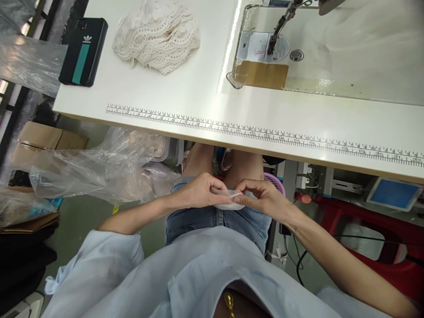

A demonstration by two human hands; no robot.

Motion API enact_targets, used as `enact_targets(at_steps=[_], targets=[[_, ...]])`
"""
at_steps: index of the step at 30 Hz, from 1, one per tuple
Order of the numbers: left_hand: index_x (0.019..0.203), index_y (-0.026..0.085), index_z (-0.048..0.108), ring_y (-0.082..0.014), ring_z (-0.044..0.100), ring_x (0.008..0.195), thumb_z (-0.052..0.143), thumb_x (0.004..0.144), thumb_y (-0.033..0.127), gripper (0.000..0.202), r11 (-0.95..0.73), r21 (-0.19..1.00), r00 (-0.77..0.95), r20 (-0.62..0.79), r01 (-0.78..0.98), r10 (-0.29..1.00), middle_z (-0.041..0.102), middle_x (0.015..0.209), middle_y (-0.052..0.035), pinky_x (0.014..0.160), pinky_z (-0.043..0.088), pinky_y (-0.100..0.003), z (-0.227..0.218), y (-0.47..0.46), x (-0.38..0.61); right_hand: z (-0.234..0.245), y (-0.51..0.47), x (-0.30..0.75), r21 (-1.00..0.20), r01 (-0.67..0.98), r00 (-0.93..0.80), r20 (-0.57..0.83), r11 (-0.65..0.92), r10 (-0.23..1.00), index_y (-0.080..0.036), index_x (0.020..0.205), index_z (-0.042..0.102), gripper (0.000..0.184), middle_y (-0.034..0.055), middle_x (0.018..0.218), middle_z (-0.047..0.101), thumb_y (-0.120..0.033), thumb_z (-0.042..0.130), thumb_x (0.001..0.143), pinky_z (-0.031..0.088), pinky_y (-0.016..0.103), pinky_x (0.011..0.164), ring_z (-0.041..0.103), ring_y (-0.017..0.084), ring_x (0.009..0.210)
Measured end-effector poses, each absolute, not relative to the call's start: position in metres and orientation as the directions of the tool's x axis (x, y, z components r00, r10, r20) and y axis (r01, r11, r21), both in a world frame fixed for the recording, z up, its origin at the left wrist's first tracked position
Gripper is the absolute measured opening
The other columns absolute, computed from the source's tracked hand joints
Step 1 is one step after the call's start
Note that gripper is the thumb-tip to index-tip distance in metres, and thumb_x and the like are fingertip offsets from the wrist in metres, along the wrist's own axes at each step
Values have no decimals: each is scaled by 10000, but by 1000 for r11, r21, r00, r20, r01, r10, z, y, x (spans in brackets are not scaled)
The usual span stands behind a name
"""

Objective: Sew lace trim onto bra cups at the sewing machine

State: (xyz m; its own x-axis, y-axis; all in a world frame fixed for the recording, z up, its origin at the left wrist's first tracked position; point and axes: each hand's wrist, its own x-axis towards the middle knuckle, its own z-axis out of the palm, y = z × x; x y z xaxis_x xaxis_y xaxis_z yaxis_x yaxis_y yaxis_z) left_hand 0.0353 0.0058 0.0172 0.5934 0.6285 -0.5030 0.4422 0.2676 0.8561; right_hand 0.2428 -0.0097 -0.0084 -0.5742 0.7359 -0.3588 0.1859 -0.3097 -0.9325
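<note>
Across the top of the frame, tilted down toward the right edge, stretches a white table (185, 95) with a ruler scale printed along its near edge. A pale blue shirt (205, 269) fills the bottom centre. At the upper right sits the bed of a sewing machine (331, 66). Clear plastic (89, 172) lies crumpled at the left, below the tabletop, and a red stool (334, 221) stands at the right. Denim shorts (194, 227) show at the centre. Cream eyelet lace (162, 37) is heaped at the upper left, with a dark phone (84, 52) beside it. Just below the table's edge, at the centre, the left hand (207, 192) and right hand (260, 196) both pinch a small white piece (225, 206) between thumb and fingers, above the lap.
</note>
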Motion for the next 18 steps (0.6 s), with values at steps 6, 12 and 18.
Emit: enact_targets(at_steps=[6,12,18], targets=[[787,92,722,-121,592,648,685,725,357,275,332,848,593,-527,413,609,680,702,-38,605,435,-198,18,6,35,-13,-11,244,-920,148,-567,-380,-363,731,-183,756,664,204,6,727,612,-384,702,757,414,270,647,530,139,693],[755,100,726,-84,512,573,712,699,354,261,365,837,571,-546,408,613,635,625,-11,544,383,-189,16,5,35,-12,-11,246,-915,156,-565,-391,-371,726,-177,743,672,223,26,745,623,-398,701,754,425,282,653,552,155,711],[776,95,724,-101,556,619,713,702,337,253,409,838,575,-546,362,609,662,683,-28,589,422,-200,13,3,33,-10,-9,253,-939,146,-632,-331,-311,701,-189,842,680,205,36,826,649,-389,656,802,439,281,696,569,160,767]])
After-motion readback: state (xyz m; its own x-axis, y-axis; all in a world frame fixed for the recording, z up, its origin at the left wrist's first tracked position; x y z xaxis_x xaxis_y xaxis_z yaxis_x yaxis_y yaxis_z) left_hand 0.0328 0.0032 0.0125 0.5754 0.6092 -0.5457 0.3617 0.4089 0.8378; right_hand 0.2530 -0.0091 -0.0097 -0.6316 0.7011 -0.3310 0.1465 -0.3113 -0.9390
